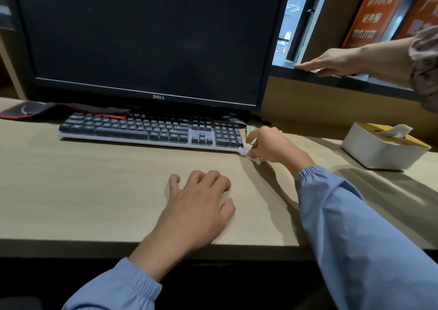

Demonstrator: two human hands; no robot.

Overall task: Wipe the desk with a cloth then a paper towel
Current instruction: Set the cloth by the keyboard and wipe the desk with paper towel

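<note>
**Wipe status: early or mid, no clear pass visible**

Obs. 1: The left hand (201,205) rests palm-down on the desk (94,179) near the front edge. Its fingers are loosely spread and hold nothing.

Obs. 2: The right hand (267,145) is at the right front corner of the keyboard (147,129), fingers curled, pinching a pale scrap (244,151). The scrap touches the desk just beside the keyboard corner. Cloth or paper cannot be told; most of it is hidden under the hand. A greenish bit shows behind the knuckles, unidentified.

Obs. 3: The tissue box (379,150) stands on the desk well to the right, with 1 tissue (398,130) standing out of the slot, untouched.

Obs. 4: The desk surface shows no wet streaks or sheen, so wiped and unwiped areas cannot be separated.

Obs. 5: A second person's hand (331,63) lies flat on the window ledge, upper right, apart from the work.

Judgement: if the scrap is the cloth, step 1 is under way at the keyboard edge and the paper step is not yet begun, with the tissue in its box. If it is paper, step 2 is in hand. The open desk in front of the keyboard and the strip toward the box probably remain to cover.
</note>
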